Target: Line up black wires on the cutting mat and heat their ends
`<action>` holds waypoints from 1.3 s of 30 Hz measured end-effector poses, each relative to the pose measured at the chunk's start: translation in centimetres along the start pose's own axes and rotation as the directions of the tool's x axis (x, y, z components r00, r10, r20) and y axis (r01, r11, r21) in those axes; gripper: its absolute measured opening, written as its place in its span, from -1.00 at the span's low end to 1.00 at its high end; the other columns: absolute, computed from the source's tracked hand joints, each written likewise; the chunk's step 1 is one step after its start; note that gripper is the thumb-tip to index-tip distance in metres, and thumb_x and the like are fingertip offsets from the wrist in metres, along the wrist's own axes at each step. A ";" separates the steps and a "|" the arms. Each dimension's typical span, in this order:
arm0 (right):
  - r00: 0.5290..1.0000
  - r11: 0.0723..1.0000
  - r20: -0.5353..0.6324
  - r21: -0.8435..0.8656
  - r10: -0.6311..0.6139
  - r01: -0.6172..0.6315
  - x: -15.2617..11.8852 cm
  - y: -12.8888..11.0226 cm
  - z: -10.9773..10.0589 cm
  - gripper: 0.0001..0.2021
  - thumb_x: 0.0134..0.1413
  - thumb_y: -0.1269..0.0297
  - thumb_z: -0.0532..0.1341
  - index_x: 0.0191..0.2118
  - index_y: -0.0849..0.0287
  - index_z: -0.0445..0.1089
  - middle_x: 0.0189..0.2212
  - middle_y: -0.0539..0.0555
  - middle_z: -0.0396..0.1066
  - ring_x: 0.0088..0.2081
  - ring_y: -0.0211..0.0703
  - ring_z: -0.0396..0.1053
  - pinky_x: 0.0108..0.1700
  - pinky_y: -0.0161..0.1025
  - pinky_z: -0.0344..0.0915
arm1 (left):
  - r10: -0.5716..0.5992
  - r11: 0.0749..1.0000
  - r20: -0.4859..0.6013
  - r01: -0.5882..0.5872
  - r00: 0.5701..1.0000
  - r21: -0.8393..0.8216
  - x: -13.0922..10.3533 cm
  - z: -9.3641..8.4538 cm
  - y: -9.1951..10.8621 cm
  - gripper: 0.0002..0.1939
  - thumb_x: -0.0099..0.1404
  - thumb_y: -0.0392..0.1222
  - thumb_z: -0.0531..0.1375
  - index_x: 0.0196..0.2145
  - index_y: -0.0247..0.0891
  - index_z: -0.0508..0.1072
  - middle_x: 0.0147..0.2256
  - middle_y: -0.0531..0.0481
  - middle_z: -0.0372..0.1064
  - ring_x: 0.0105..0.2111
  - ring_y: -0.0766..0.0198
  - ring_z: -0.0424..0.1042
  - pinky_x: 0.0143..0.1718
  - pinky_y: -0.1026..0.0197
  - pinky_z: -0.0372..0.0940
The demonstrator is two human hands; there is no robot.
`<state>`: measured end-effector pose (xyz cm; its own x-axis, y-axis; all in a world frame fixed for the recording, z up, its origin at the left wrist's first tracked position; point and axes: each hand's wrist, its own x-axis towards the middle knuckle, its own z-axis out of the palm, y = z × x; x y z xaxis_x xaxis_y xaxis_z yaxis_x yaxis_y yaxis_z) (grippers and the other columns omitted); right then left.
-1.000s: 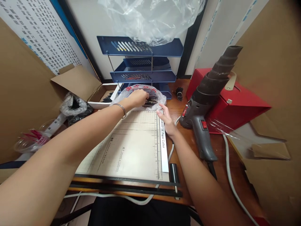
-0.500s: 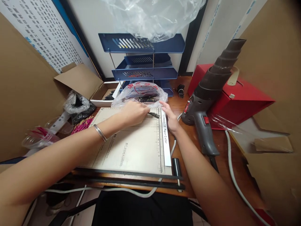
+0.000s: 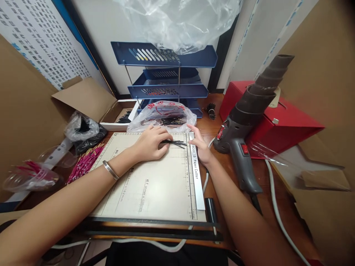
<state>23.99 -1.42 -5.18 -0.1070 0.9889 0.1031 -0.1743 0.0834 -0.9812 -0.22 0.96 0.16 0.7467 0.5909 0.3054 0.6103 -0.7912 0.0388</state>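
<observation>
A small bundle of thin black wires point(image 3: 177, 142) sticks out to the right from my left hand point(image 3: 154, 143), whose fingers are closed around it just over the board of the paper cutter point(image 3: 163, 177). At the cutter's right edge, my right hand point(image 3: 202, 148) has its fingers apart and holds nothing; its fingertips are close to the wire ends. Beneath it runs the white strip point(image 3: 198, 184) printed "Paper Cutter". Behind the board lies a clear plastic bag point(image 3: 166, 111) with more dark wires inside.
To the right a grey heat gun point(image 3: 238, 140) leans by a red box point(image 3: 288, 125). Blue letter trays point(image 3: 166, 91) stand at the back. Purple wires point(image 3: 85, 162), a black bag point(image 3: 90, 142) and an open carton point(image 3: 109, 126) are on the left. The cutter's black handle point(image 3: 211, 210) is near the front.
My left hand has drawn back slightly from the bag, and more of the black wires show. My right hand stays by the cutter's edge. The camera view has shifted a little.
</observation>
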 end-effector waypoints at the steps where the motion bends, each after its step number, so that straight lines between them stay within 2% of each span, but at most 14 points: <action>1: 1.000 1.000 -0.002 -0.007 0.006 -0.006 -0.1 -0.1 0.0 -0.22 -0.16 0.08 0.28 0.30 -0.02 0.28 0.39 0.12 0.40 0.48 0.30 0.25 0.63 0.29 0.03 | -0.006 0.999 -0.005 0.006 1.000 -0.032 -0.1 0.0 0.0 -0.71 0.43 -0.14 0.15 -0.03 -0.19 0.62 -0.09 -0.16 0.64 -0.10 -0.02 0.54 -0.07 -0.11 0.23; 6: 0.999 0.994 -0.037 -0.105 -0.036 0.032 -0.2 -0.5 0.4 -0.24 -0.20 0.14 0.24 0.26 -0.01 0.33 0.35 0.13 0.41 0.48 0.29 0.20 0.62 0.24 0.04 | -0.028 0.991 -0.018 0.025 0.999 -0.130 -0.5 0.0 -0.1 -0.69 0.53 -0.03 0.15 -0.06 -0.22 0.65 -0.10 -0.20 0.62 -0.08 -0.03 0.54 -0.04 -0.08 0.30; 10: 0.998 0.991 -0.067 -0.130 -0.019 0.010 -0.1 -0.1 0.5 -0.22 -0.21 0.18 0.24 0.28 0.00 0.33 0.22 0.15 0.47 0.40 0.29 0.29 0.58 0.26 0.12 | -0.079 0.979 -0.040 0.070 0.996 -0.191 -0.5 0.5 -0.2 -0.74 0.55 -0.07 0.18 -0.11 -0.21 0.65 -0.18 -0.16 0.60 -0.15 0.03 0.53 -0.08 0.00 0.34; 13: 0.995 0.988 -0.100 -0.152 -0.014 -0.001 0.0 0.1 0.4 -0.23 -0.24 0.19 0.24 0.25 0.00 0.34 0.23 0.15 0.46 0.39 0.29 0.29 0.57 0.24 0.12 | -0.097 0.969 -0.062 0.080 0.993 -0.233 -0.5 0.9 -0.2 -0.77 0.53 -0.09 0.21 -0.12 -0.22 0.65 -0.25 -0.12 0.57 -0.19 0.06 0.50 -0.11 0.03 0.34; 23: 0.988 0.986 -0.154 -0.165 0.003 -0.029 0.0 -0.5 0.8 -0.27 -0.26 0.16 0.24 0.19 0.03 0.32 0.21 0.17 0.45 0.37 0.22 0.28 0.51 0.17 0.20 | -0.022 0.955 -0.125 -0.016 0.992 -0.295 -0.6 0.9 -0.4 -0.74 0.55 -0.13 0.21 -0.13 -0.27 0.69 -0.23 -0.14 0.57 -0.19 0.07 0.49 -0.10 0.06 0.31; 28: 0.991 0.972 -0.137 -0.231 0.000 -0.032 0.0 -1.0 0.9 -0.26 -0.27 0.13 0.27 0.19 0.03 0.30 0.26 0.19 0.43 0.38 0.25 0.28 0.53 0.17 0.18 | -0.029 0.951 -0.151 -0.019 0.988 -0.308 -0.6 0.9 -0.4 -0.78 0.53 -0.17 0.25 -0.18 -0.26 0.70 -0.25 -0.12 0.57 -0.19 0.09 0.50 -0.10 0.07 0.33; 34: 0.993 0.961 -0.122 -0.275 -0.002 -0.032 0.1 -0.9 0.4 -0.25 -0.27 0.11 0.32 0.18 0.03 0.32 0.30 0.20 0.41 0.44 0.30 0.23 0.56 0.19 0.12 | -0.014 0.955 -0.219 -0.052 0.976 -0.294 -0.7 1.5 -0.6 -0.77 0.53 -0.24 0.24 -0.15 -0.26 0.73 -0.21 -0.14 0.59 -0.21 0.12 0.49 -0.13 0.09 0.33; 39: 0.995 0.964 -0.100 -0.265 -0.012 -0.015 0.2 -0.4 0.1 -0.22 -0.26 0.11 0.37 0.21 0.02 0.30 0.33 0.19 0.40 0.43 0.27 0.26 0.57 0.18 0.12 | 0.004 0.948 -0.220 -0.074 0.975 -0.310 -0.6 1.5 -0.6 -0.80 0.50 -0.19 0.29 -0.11 -0.24 0.74 -0.21 -0.13 0.60 -0.15 0.07 0.53 -0.08 0.07 0.36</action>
<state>23.97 -1.31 -4.74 -0.0061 0.9952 0.0981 0.0930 0.0982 -0.9908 -0.67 1.31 -1.51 0.6726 0.5384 0.5077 0.4410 -0.8426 0.3091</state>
